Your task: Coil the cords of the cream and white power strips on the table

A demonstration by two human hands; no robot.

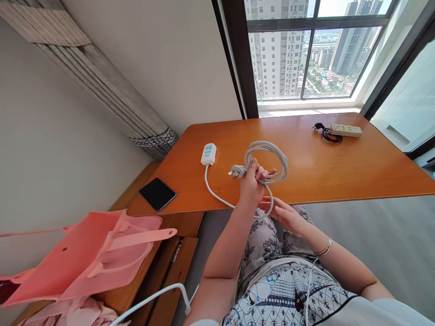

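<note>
A white power strip lies on the orange wooden table, its white cable partly wound into a coil. My left hand is closed around the coil where the loops meet, beside the white plug. The loose part of the cable runs from the strip down past the table's front edge to my right hand. That hand is below the edge, fingers spread, with the cable lying across them.
A second power strip with a bundled black cord lies at the table's far right. A black phone rests on the lower left shelf. A pink bag stands at the left. Window behind.
</note>
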